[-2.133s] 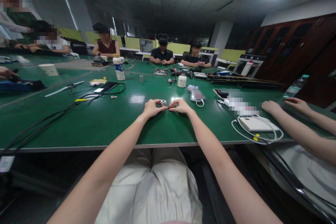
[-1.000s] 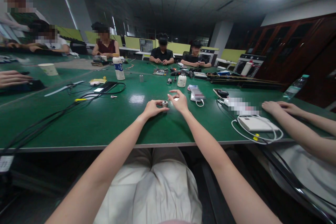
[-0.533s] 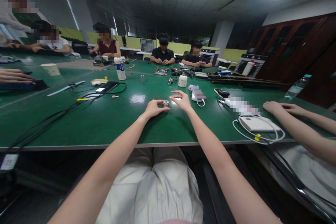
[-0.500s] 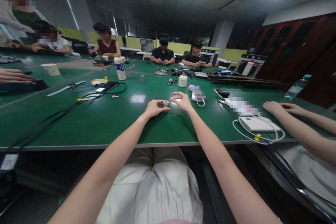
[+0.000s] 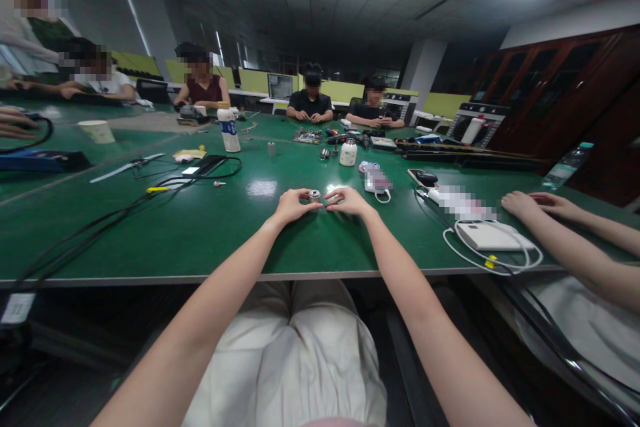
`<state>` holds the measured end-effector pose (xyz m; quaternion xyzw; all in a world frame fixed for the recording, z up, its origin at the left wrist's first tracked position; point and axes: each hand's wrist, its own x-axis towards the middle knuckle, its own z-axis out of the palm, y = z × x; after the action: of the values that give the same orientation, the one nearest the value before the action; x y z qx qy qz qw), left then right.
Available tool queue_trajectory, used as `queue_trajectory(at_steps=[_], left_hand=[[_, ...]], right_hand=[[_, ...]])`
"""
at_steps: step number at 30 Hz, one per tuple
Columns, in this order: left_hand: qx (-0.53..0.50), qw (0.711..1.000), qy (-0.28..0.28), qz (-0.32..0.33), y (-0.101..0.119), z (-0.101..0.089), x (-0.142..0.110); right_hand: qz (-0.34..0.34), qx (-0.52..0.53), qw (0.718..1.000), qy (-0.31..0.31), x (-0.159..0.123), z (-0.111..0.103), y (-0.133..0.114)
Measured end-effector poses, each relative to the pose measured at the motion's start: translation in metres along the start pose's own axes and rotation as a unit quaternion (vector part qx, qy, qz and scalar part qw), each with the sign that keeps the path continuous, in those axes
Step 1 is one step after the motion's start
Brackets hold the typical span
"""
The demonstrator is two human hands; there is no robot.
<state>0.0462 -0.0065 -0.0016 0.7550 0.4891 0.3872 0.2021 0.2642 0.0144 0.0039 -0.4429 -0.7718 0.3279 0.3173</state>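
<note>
My left hand [image 5: 291,205] is closed around a small silver metal cylinder [image 5: 315,196] standing on the green table, with thumb and fingers on its left side. A round opening with a dark centre shows at the cylinder's top. Just right of the cylinder is my right hand [image 5: 349,201]. Its fingers and thumb are curved and a little apart, and I see nothing held between them. Farther off to the left stands a similar grey cylinder [image 5: 271,149].
Beyond my hands stand a small white bottle [image 5: 349,153], metal parts [image 5: 325,154] and a circuit board [image 5: 307,137]. Black cables [image 5: 115,213] run along the left. To the right lie a white box with a cable [image 5: 493,236] and another person's hands [image 5: 523,205].
My right hand has lowered beside the cylinder, its raised fingers now curled down. My left hand still holds the cylinder, which has shifted very slightly left.
</note>
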Motion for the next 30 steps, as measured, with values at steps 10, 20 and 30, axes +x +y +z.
queue_trajectory(at_steps=[10, 20, 30], left_hand=[[-0.037, 0.999, -0.005, -0.003, 0.003, 0.0, -0.002], [-0.052, 0.998, -0.022, 0.018, 0.005, 0.002, -0.003], [-0.049, 0.998, -0.025, 0.002, 0.007, 0.002, -0.003]], right_hand=[[-0.114, 0.04, 0.974, 0.193, 0.0, 0.009, -0.028], [-0.149, 0.012, 0.975, 0.162, -0.002, 0.025, -0.039], [-0.071, 0.05, 0.966, 0.244, -0.002, 0.022, -0.044]])
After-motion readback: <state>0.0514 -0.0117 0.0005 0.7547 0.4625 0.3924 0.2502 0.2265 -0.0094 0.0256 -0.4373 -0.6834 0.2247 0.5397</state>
